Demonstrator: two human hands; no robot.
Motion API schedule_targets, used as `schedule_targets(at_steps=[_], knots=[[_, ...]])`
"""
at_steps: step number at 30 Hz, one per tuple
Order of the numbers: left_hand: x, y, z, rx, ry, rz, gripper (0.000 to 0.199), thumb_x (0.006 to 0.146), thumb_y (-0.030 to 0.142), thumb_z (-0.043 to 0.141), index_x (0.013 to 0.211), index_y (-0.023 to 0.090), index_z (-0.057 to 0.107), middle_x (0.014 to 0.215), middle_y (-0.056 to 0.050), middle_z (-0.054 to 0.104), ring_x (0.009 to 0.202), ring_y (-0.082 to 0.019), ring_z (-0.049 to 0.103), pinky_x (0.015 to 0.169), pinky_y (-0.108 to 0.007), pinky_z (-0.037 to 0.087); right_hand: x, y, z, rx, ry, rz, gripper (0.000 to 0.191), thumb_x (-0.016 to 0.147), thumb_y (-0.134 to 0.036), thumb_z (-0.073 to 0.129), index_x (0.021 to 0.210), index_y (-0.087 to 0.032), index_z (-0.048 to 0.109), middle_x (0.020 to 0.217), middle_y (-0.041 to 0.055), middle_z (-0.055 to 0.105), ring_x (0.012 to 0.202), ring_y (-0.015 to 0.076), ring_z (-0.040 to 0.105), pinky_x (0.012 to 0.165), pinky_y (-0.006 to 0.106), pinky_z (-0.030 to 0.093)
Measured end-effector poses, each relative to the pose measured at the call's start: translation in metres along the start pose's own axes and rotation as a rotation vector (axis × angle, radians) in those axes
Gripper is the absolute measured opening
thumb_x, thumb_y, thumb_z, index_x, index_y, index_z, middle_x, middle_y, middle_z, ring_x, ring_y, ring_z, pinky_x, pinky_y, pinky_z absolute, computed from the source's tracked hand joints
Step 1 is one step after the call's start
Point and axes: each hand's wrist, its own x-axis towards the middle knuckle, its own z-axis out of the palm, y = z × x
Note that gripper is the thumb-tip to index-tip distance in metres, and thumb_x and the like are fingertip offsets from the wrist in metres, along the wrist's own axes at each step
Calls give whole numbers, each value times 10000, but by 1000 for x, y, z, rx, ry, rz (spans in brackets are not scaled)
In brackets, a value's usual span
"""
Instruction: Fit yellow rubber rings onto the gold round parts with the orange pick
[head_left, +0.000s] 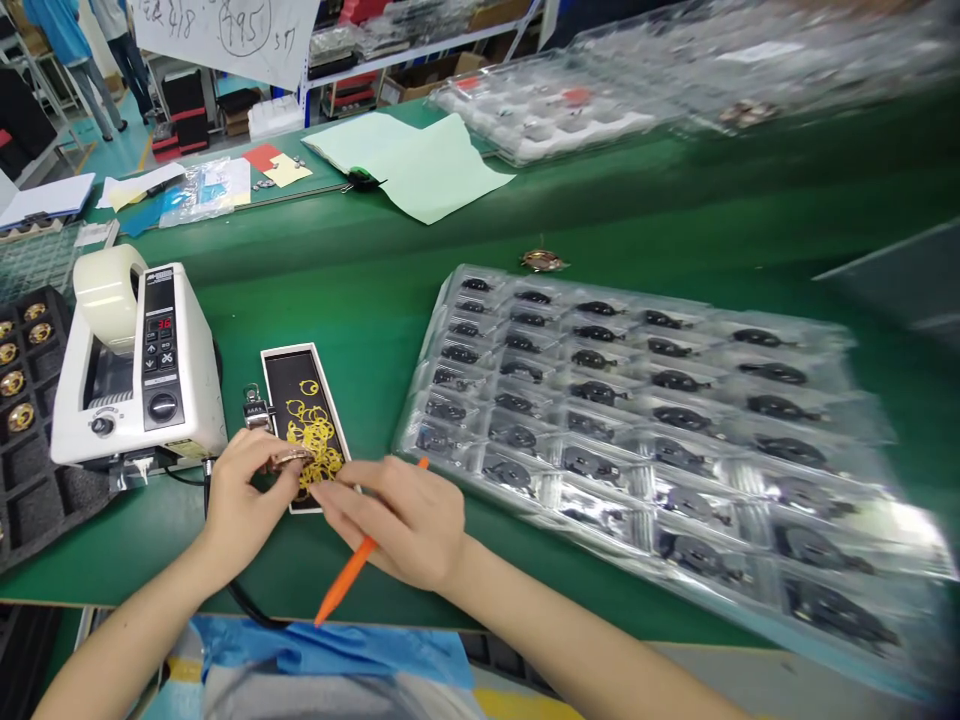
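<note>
factory room, teal floor, white metal shelving [420, 50] with boxes at the back; a handwritten sheet [232, 35] hangs before it. long green workbench [360, 300] fills the view, with pale green paper [412, 165] and stacked clear trays [547, 105] on its far level. on the near level: large clear blister tray [645, 420] of black parts, right; white tape dispenser [139, 365] and black foam tray [26, 400] of round gold parts, left. between them, small black tray [304, 420] of yellow rings [315, 445], metal tally counter [257, 408] at its corner. left hand [244, 500] closed, fingertips pinching small copper-coloured part [292, 460] just over the rings. right hand [397, 520] curled around orange pen [349, 570], fingertips reaching the part.
</note>
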Motion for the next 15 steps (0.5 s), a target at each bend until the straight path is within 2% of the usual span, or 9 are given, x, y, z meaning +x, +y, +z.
schedule_targets(at_steps=[3, 6, 10, 15], knots=[[0, 6, 2, -249, -28, -249, 76, 727, 214, 670, 674, 183, 625, 609, 12, 614, 569, -128, 538, 549, -240, 432, -6, -2, 3, 19, -20, 8, 245, 861, -121, 576, 1007, -299, 661, 843, 14, 725, 597, 126, 577, 521, 257, 424], [-1, 10, 4, -452, -61, -387, 173, 696, 284, 732, 693, 171, 601, 564, 28, 614, 497, -106, 554, 502, -218, 455, -6, -1, 7, -11, -29, 100, 235, 858, -121, 590, 975, -305, 677, 919, 30, 728, 631, 134, 585, 546, 264, 436], [-4, 13, 6, -566, -99, -458, 242, 687, 337, 768, 782, 154, 642, 605, 7, 668, 493, -111, 597, 498, -220, 507, -1, 3, 10, -102, -5, 114, 198, 854, -99, 564, 916, -262, 657, 909, 51, 727, 610, 140, 580, 534, 271, 428], [-9, 11, 8, -581, -119, -436, 285, 742, 296, 723, 984, 155, 673, 709, -25, 738, 564, -148, 662, 538, -246, 557, 2, 5, 11, -48, -20, 59, 169, 860, -77, 540, 957, -190, 620, 820, 82, 732, 663, 175, 631, 573, 288, 471]])
